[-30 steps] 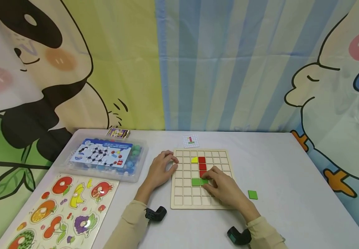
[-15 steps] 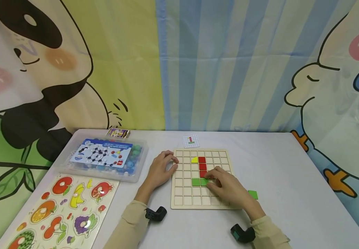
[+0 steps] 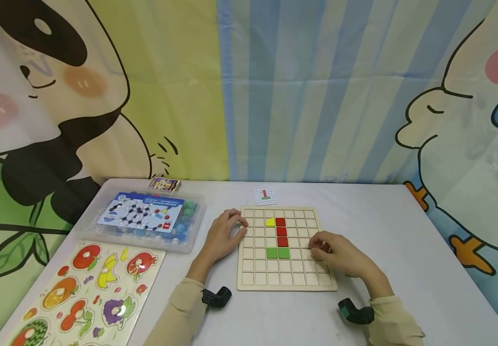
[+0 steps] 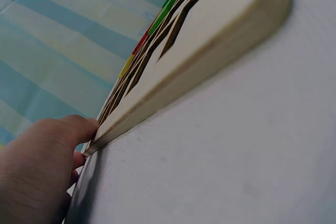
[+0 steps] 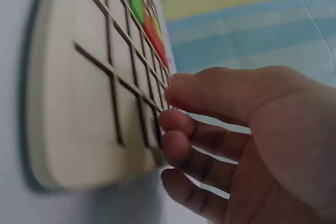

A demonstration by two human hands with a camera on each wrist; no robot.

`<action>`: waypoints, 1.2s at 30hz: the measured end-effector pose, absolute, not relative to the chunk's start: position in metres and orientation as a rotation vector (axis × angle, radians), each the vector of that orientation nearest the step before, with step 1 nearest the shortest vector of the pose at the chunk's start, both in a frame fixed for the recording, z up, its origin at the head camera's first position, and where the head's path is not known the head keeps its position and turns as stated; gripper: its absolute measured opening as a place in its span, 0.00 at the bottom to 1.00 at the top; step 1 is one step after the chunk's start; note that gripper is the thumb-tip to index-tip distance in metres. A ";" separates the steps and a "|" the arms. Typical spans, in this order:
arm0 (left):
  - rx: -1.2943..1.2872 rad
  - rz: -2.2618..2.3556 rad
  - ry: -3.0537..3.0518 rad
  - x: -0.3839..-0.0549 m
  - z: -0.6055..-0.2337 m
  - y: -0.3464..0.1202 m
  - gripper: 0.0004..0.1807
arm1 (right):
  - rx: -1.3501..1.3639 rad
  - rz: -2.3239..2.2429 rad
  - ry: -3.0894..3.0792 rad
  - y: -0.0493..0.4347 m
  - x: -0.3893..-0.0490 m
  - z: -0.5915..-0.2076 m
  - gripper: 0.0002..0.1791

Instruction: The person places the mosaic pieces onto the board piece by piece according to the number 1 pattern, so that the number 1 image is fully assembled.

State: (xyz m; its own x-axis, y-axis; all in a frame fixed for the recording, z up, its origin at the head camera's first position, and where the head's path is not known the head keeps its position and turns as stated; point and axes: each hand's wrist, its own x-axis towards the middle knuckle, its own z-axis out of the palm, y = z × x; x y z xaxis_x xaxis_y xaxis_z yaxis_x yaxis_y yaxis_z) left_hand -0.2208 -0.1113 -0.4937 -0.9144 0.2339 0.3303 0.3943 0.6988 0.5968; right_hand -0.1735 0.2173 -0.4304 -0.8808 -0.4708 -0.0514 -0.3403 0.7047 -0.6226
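Observation:
A wooden grid board (image 3: 253, 283) lies on the table, with two red tiles (image 3: 282, 241) in one column, a yellow piece (image 3: 270, 222) beside the upper red, and two green tiles (image 3: 277, 253) below. At its left edge rests my left hand (image 3: 223, 235), the thumb (image 4: 84, 128) on the rim and fingertips against the side. My right hand (image 3: 341, 254) hovers over the right edge, fingers loosely bent; the right wrist view shows nothing between thumb and fingers. The loose green tile seen earlier right of the board is hidden behind this hand and wrist.
A small pattern card (image 3: 265, 196) lies behind the board. To the left stand a clear plastic box (image 3: 192, 240) of coloured balls, a small purple box (image 3: 164, 184) behind it, and a fruit picture board (image 3: 86, 283) in front. A striped curtain (image 3: 309, 96) closes the back.
My right hand has left the right green tile and moved right to the board's edge, uncovering both green tiles and covering the loose one. The left hand stays put.

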 end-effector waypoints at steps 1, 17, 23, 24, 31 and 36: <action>-0.504 -1.019 -2.678 -0.221 -0.494 -0.111 0.04 | -0.642 -0.915 2.703 0.222 -0.174 -0.429 0.06; -0.485 -1.029 -2.695 -0.219 -0.492 -0.112 0.04 | -0.417 -0.810 2.555 0.271 -0.176 -0.420 0.13; -0.501 -1.023 -2.692 -0.221 -0.493 -0.111 0.04 | -0.357 -0.858 2.458 0.290 -0.173 -0.419 0.21; -0.502 -1.023 -2.692 -0.221 -0.493 -0.111 0.04 | -0.356 -0.858 2.457 0.292 -0.173 -0.419 0.21; -0.499 -1.023 -2.693 -0.221 -0.494 -0.111 0.04 | -0.353 -0.829 2.562 0.292 -0.175 -0.426 0.12; -0.485 -1.029 -2.698 -0.220 -0.494 -0.111 0.04 | -0.311 -0.791 2.699 0.289 -0.177 -0.430 0.09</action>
State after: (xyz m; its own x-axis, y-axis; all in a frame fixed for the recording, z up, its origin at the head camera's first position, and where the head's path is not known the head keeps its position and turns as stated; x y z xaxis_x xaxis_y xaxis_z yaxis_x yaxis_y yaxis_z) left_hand -0.2202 -0.1114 -0.4944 -0.9231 0.2271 0.3103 0.3761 0.7015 0.6054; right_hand -0.1771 0.2888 -0.4301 -0.9282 -0.2903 -0.2329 -0.1186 0.8239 -0.5542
